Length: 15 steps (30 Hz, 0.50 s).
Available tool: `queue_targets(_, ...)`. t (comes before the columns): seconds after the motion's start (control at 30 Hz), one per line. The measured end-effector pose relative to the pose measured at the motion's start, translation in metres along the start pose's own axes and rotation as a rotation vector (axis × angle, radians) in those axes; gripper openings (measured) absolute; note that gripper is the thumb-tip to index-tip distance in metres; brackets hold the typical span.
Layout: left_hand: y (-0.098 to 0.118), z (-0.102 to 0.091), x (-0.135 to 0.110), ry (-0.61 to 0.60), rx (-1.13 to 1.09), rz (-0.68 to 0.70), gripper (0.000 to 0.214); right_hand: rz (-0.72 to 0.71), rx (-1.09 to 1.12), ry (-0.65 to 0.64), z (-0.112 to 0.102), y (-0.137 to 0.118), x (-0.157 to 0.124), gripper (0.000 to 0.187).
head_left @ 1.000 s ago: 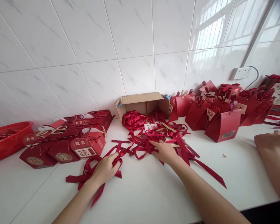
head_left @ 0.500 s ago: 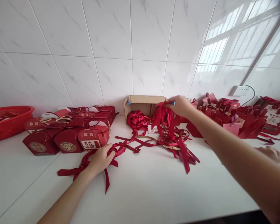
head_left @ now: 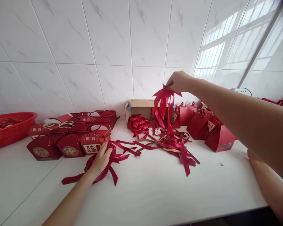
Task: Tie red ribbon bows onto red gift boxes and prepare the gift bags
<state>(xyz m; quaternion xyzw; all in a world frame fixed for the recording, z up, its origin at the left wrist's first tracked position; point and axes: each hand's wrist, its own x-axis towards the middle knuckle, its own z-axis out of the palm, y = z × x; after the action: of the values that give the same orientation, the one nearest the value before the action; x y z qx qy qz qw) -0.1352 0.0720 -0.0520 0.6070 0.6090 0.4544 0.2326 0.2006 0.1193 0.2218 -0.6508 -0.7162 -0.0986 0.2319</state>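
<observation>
White laminate tabletop (head_left: 155,194), lower frame. Left hand (head_left: 101,160), lower left of centre: stays on the wine-red satin ribbon bunch (head_left: 112,158), fingers curled around the strands. Loose pile of dark red ribbons and tan strips (head_left: 176,144), centre: thinner than a second ago, long tail on its right gone. Right hand (head_left: 178,81), right of upper centre: has come up off the pile, thumb and fingertips pinching a bright red satin ribbon cluster (head_left: 162,103). Strands dangle over the pile; can't tell if the lowest touch it. Meaning: cluster looks mostly pulled out, maybe not fully free.

Counts, near to far: one co-worker's bare forearm (head_left: 265,185), lower right, hand not visible. One tiny gold-coloured metal piece (head_left: 222,164). Dark red printed card boxes (head_left: 71,144), left: three in front row, more behind, overlapping. One red plastic basin (head_left: 16,133), far left. One white printed card (head_left: 155,131). Red tent-shaped paper bags (head_left: 218,138), right: several, arm blocks the count. One brown cardboard carton (head_left: 142,103), centre, ribbons inside, uncountable.
</observation>
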Motion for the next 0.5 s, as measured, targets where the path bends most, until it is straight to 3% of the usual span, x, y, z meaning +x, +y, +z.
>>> queue_targets(0.2, 0.000, -0.001, -0.002, 0.009, -0.053, -0.082, 0.045, -0.053, 0.161, 0.023, 0.001, -0.001, -0.004, 0.015)
queue_targets(0.33, 0.001, -0.003, -0.002, -0.020, -0.148, -0.072, 0.044, -0.161, 0.465, 0.019, 0.010, -0.003, -0.018, 0.022)
queue_targets(0.5, 0.030, -0.002, -0.010, -0.124, -0.390, -0.008, 0.051, -0.291, 0.976, -0.189, 0.031, -0.010, -0.043, 0.017)
